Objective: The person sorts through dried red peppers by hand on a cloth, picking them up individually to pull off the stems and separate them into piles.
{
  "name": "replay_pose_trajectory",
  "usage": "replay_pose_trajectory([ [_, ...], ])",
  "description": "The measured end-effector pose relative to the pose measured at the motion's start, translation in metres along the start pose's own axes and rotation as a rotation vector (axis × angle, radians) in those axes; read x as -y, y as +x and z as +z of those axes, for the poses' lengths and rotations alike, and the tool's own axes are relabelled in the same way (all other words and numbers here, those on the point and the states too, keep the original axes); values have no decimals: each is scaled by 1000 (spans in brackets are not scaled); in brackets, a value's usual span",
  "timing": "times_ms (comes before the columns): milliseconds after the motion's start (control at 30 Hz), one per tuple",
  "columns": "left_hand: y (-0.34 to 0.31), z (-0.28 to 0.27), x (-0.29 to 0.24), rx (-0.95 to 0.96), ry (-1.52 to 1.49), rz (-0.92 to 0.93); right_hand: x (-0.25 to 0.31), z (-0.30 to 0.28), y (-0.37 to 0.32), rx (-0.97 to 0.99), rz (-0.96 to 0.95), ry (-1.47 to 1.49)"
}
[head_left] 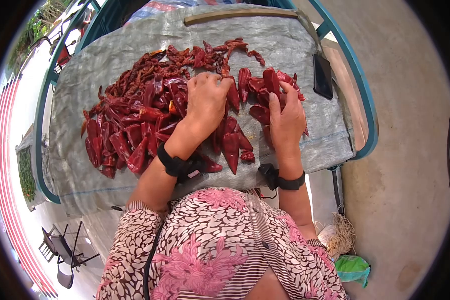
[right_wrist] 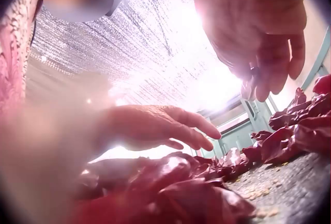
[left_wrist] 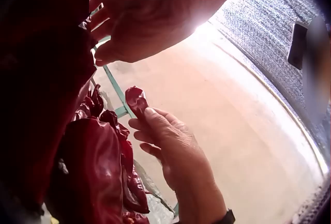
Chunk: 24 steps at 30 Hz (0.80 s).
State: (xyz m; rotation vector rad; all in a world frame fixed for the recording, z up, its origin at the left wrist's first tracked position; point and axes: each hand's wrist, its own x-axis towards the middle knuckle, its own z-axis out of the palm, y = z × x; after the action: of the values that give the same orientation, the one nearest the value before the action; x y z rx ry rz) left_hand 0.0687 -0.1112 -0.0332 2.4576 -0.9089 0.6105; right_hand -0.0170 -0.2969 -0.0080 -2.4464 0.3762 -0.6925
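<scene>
A teal metal-railed cart (head_left: 371, 117) is lined with a crinkled grey woven plastic sheet (head_left: 305, 40), and its load of chillies lies loose on that sheet. A broad heap of glossy dark-red chillies (head_left: 135, 132) covers the left and middle, with thinner, shrivelled brick-red chillies (head_left: 140, 75) along its far side. A smaller cluster of glossy red chillies (head_left: 259, 112) lies on the right, partly under the right hand (head_left: 286, 120). At the left edge, outside the cart, a pale sheet or sack (head_left: 35, 200) bears a mass of slender green produce (head_left: 25, 172). Near the person's right side, on the floor, is a bright green bag (head_left: 352, 270); its contents cannot be told.

The right hand pinches one smooth, elongated dark-red chilli (head_left: 270, 80) between thumb and fingers, above the smaller cluster. Its lower end is in the grip and its rounded free end points away from the person; the long axis runs nearly straight away from the body. In the left wrist view it stands tilted, free end up. Which end bore the stalk cannot be told.

The left hand (head_left: 205, 102) is at the right edge of the broad heap, its fingers slightly bent and loose, near a dark-red chilli lying lengthwise away from the person (head_left: 233, 95); whether they touch it is unclear. Closer to the body, a tapered red chilli (head_left: 230, 150) points its narrow tip toward the person.
</scene>
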Motion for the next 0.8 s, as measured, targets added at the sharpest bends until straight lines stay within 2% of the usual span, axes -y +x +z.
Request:
replay_pose_trajectory([
  [167, 12, 18, 5, -41, 74, 65, -11, 3, -4, -98, -115, -64],
  [267, 13, 23, 6, 89, 34, 5, -4, 5, -10, 7, -172, -12],
  [367, 21, 17, 8, 133, -9, 28, -3, 9, -13, 43, -166, 44],
  [467, 21, -1, 5, 62, -90, 88, 6, 7, -14, 79, -175, 95],
  [567, 27, -23, -4, 55, -374, 65, 15, 2, -13, 121, -226, 105],
  [667, 27, -26, -21, -51, -924, -246, 10, 4, -13, 222, -129, 219],
  [767, 26, -10, -14, -106, -453, -147, 2, 1, -6, 41, -134, 112],
  [800, 23, -5, -13, -11, -336, -109, -2, -1, -1, 13, -56, 60],
])
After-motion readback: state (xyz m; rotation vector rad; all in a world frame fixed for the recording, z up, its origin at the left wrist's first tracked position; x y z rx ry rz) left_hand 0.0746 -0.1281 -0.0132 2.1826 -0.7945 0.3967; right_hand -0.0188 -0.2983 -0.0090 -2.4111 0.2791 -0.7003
